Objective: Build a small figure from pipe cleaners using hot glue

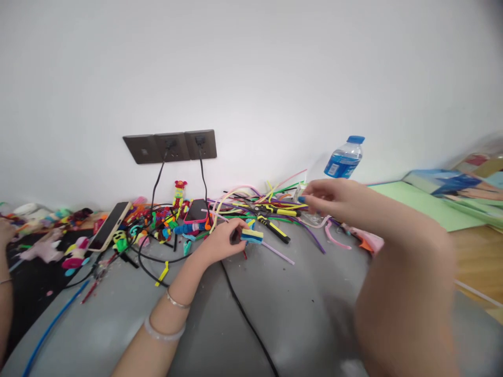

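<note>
My left hand (222, 242) rests on the grey surface (298, 309) with its fingers closed round a small wound piece of blue, yellow and dark pipe cleaner (252, 236). My right hand (328, 200) is stretched out over the heap of coloured pipe cleaners (271, 207) near the wall. Its fingers are pinched together, and I cannot make out whether anything is in them. A pair of pliers with black and yellow handles (273, 225) lies just below it. A thin lilac pipe cleaner (277, 253) lies beside my left hand.
A blue-capped water bottle (345, 157) stands behind my right hand. Wall sockets (171, 146) feed black cables down to two phones (109, 225) (196, 210). Small pipe-cleaner figures (159, 220) crowd the left. Another person's arm (4, 293) shows at the left edge. A green mat (416, 201) lies at right.
</note>
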A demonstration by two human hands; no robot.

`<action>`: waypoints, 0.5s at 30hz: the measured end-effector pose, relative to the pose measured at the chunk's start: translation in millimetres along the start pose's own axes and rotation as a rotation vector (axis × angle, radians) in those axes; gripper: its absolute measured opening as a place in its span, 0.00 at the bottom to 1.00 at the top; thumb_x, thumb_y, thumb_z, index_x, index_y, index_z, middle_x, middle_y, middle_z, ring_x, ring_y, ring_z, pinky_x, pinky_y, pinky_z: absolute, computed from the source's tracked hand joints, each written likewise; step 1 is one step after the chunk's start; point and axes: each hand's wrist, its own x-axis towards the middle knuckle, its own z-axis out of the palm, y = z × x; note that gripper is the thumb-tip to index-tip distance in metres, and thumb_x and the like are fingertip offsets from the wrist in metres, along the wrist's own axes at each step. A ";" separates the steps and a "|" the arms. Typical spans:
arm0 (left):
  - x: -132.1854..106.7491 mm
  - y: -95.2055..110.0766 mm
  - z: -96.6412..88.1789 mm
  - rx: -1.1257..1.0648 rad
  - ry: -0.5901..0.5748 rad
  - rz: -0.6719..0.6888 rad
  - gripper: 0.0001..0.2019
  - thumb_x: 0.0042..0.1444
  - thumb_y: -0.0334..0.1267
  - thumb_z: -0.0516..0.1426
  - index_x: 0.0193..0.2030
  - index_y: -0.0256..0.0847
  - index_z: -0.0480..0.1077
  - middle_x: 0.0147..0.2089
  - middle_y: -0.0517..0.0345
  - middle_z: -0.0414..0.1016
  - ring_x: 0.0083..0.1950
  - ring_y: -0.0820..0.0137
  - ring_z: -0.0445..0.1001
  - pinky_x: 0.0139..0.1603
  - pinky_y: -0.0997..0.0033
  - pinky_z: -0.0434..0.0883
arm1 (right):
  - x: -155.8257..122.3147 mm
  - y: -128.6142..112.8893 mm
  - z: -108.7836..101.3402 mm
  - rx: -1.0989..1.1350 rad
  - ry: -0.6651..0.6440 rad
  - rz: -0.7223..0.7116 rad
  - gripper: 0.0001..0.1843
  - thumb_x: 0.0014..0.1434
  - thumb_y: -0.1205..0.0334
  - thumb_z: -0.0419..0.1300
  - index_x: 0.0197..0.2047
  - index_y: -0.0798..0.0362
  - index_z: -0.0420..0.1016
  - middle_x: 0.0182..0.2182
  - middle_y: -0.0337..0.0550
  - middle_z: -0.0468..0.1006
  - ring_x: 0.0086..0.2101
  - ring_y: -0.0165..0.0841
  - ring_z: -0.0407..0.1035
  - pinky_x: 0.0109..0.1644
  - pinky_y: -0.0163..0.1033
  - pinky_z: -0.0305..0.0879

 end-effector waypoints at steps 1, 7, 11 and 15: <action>0.3 -0.8 0.5 -0.016 0.029 -0.004 0.15 0.52 0.32 0.57 0.47 0.42 0.68 0.41 0.58 0.74 0.38 0.69 0.72 0.41 0.70 0.69 | -8.1 10.2 -5.6 -0.032 -0.016 0.062 0.13 0.59 0.51 0.54 0.34 0.51 0.73 0.32 0.46 0.79 0.30 0.38 0.71 0.33 0.40 0.61; 4.7 -6.3 7.2 -0.080 0.220 0.024 0.16 0.52 0.31 0.56 0.48 0.43 0.69 0.48 0.55 0.75 0.40 0.69 0.74 0.41 0.70 0.71 | -45.5 121.9 10.3 -0.129 -0.085 0.494 0.21 0.56 0.47 0.53 0.17 0.49 0.68 0.22 0.51 0.79 0.25 0.43 0.73 0.34 0.48 0.65; 8.1 -9.6 11.4 -0.175 0.378 -0.057 0.13 0.52 0.34 0.57 0.45 0.42 0.68 0.43 0.56 0.75 0.37 0.70 0.74 0.36 0.72 0.70 | -63.5 173.8 46.5 0.016 -0.170 0.621 0.24 0.53 0.45 0.56 0.11 0.47 0.68 0.16 0.55 0.76 0.19 0.43 0.72 0.33 0.51 0.66; 10.3 -16.9 14.1 -0.329 0.462 -0.191 0.12 0.51 0.37 0.58 0.44 0.41 0.66 0.42 0.56 0.72 0.33 0.73 0.72 0.31 0.75 0.68 | -68.8 186.9 71.9 -0.001 0.006 0.552 0.26 0.55 0.43 0.53 0.12 0.46 0.71 0.19 0.56 0.78 0.20 0.47 0.73 0.32 0.53 0.66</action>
